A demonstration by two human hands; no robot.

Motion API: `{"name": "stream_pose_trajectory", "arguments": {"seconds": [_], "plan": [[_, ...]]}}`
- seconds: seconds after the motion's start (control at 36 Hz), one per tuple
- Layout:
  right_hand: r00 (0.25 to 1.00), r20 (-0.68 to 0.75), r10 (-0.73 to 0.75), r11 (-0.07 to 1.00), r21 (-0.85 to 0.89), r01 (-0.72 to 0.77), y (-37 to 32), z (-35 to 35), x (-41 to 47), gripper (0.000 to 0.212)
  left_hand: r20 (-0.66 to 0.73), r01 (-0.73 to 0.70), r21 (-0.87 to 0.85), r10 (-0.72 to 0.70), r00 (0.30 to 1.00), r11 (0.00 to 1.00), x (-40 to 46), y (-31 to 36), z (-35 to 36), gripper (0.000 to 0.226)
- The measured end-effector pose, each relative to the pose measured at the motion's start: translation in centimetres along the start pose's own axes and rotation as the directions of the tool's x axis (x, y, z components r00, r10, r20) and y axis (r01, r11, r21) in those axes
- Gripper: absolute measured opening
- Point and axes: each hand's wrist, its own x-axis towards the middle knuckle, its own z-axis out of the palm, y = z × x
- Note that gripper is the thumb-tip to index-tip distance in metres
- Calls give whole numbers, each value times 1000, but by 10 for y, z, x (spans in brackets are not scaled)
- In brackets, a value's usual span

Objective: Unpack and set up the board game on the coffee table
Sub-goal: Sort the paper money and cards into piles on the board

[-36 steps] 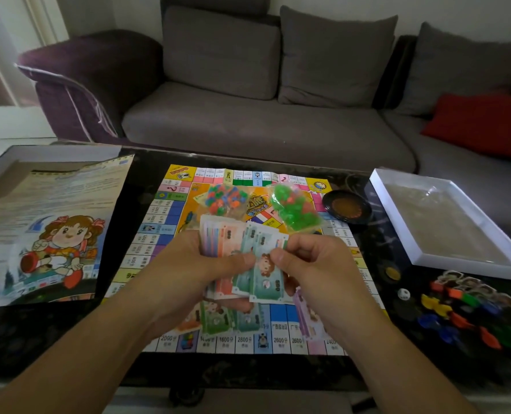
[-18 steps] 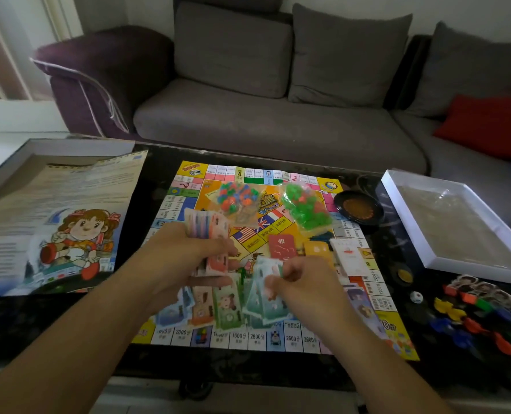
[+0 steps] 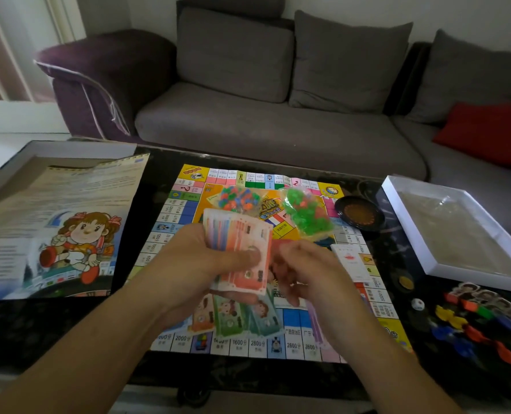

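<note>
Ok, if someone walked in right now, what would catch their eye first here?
Probably the fanned stack of play money held in the left hand over the colourful game board mid-table, the right hand beside it. Next, the cartoon-girl rules sheet at left and the bag of green pieces on the board's far side.

A single head-worn wide-angle camera is looking forward and down from above the near edge of the coffee table (image 3: 158, 171). It is facing the sofa (image 3: 278, 130), which is filling the 12 o'clock band of the picture. The game board (image 3: 302, 321) is lying at centre, close below the lens, with both forearms entering from 6 o'clock. A box lid (image 3: 69, 150) is showing at 9 o'clock and a white tray (image 3: 403, 222) at 3 o'clock. The lens is bowing straight edges toward the corners. No second view is sharing the scene.
</note>
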Motion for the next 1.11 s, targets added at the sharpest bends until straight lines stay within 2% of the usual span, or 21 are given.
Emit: {"name": "stream_pose_trajectory", "arguments": {"seconds": [0.03,0.06,0.19,0.36,0.5,0.58,0.72,0.94,1.11], "plan": [[998,54,-7,993,120,0,-5,-2,-3,45,10,-9,12,9,1000,1000,0,-1,2,27],[996,81,-22,989,148,10,-8,-2,-6,49,24,-18,22,18,1000,1000,-1,-2,4,28],[990,-27,-138,990,-18,138,-12,0,-11,33,60,-21,79,17,998,997,-4,-7,14,30],[990,-101,-101,995,-32,98,-20,-14,-13,22,96,54,-42,-50,994,998,-5,-2,18,30],[988,-124,-95,993,-76,86,-21,-17,-16,18,87,10,-26,-7,996,1000,-6,-5,20,29],[997,-61,-43,999,-8,43,-22,-14,-19,4,40,-30,5,29,999,1000,-5,-7,22,29],[997,-48,-53,998,-19,52,-23,-16,-22,15,28,-41,31,40,999,999,-5,-9,25,25],[995,-91,-31,999,11,33,-24,-21,-18,16,47,16,-96,-12,999,995,-6,-6,21,29],[1000,-16,-22,999,43,23,-24,-20,-19,18,34,-27,20,26,999,999,-4,-9,22,24]]}}
